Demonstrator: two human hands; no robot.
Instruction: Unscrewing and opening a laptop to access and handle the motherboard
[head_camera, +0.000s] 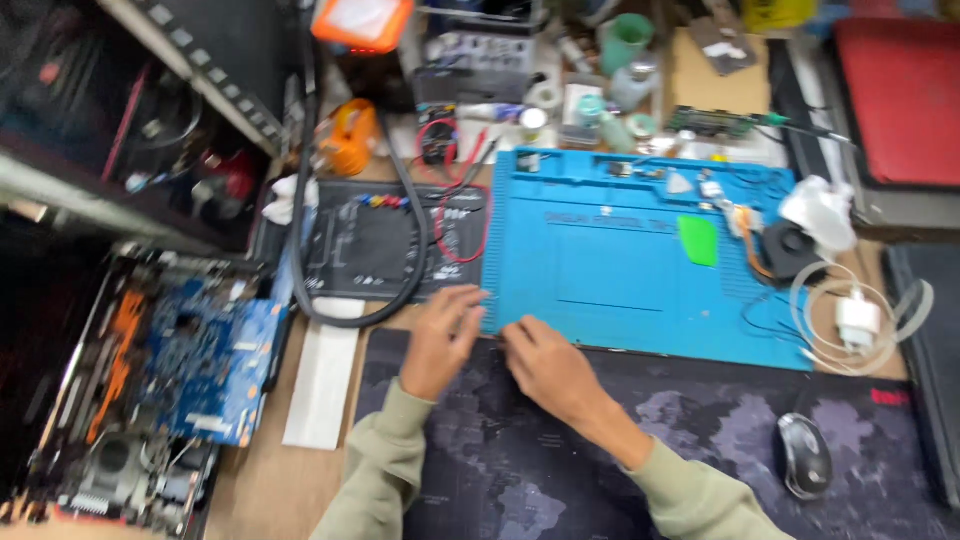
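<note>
Fingers: left hand lies palm down, fingertips spread a little and resting on the near left corner of the blue work mat; right hand has its fingers drawn together at the mat's near edge, though blur hides whether they pinch it.
Mat position: flat on the bench, its near edge overlapping the dark desk pad, just right of the black mat.
Handling: judged soft, floppy, light and grippy, not fragile; it would sag if lifted by one corner.
Hold: near edge or both near corners, one hand each.
On the mat: green pick and small parts toward the far right; these would slide if it tilts.
Around the mat: mouse to the near right, white charger off the right edge, open laptop chassis far left.
</note>
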